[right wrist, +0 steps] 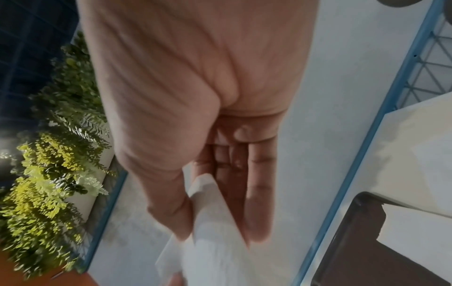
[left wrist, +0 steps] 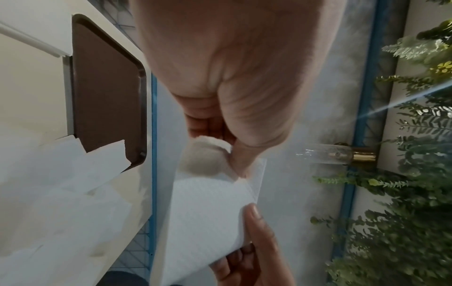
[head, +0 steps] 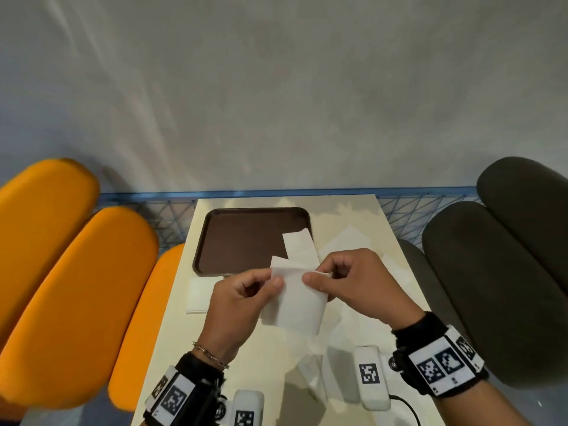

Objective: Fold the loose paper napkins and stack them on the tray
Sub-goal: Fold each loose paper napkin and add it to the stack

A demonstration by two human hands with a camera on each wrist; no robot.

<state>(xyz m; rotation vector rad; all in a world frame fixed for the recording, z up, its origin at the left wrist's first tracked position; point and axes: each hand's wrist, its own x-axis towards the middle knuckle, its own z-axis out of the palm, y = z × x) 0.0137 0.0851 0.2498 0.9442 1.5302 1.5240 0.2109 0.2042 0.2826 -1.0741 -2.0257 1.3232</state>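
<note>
the left hand [head: 238, 298] and right hand [head: 347, 279] each pinch the white napkin [head: 296, 302] in a grip. it hangs above the counter [head: 353, 330], near the brown tray [head: 242, 238].

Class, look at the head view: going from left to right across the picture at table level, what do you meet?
Orange seat cushions → folded napkin on the table → left hand → held napkin → right hand → dark grey seat cushions.

A little table by a grey wall

Orange chairs [head: 70, 284] are sitting left, dark chairs [head: 504, 272] right, a blue rail [head: 285, 192] is running along the far wall [head: 276, 87].
</note>
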